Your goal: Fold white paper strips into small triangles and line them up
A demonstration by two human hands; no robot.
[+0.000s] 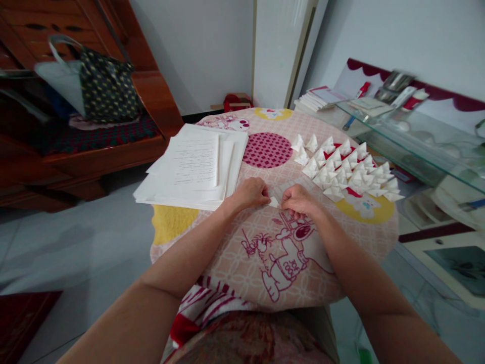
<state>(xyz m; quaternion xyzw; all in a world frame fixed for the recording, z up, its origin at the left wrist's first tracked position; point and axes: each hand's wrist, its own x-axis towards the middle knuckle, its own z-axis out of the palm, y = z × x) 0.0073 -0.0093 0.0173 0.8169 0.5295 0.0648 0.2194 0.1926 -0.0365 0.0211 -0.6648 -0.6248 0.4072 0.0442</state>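
Observation:
Between my hands, low over the patterned tablecloth (pixel 235 253), is a small piece of folded white paper (pixel 274 201). My left hand (pixel 252 193) pinches its left side with curled fingers. On its other side my right hand (pixel 299 201) is closed, fingertips at the paper's right edge. Several small folded white paper boats (pixel 341 169) stand in rows on the right of the table. To the left lies a stack of white paper sheets (pixel 189 162), the top one bearing lines of writing.
A glass shelf (pixel 417 146) with metal bowls (pixel 396 83) and a stack of booklets (pixel 320 98) adjoins the table on the right. On the left, a wooden bench (pixel 151 101) holds a dotted bag (pixel 108 88).

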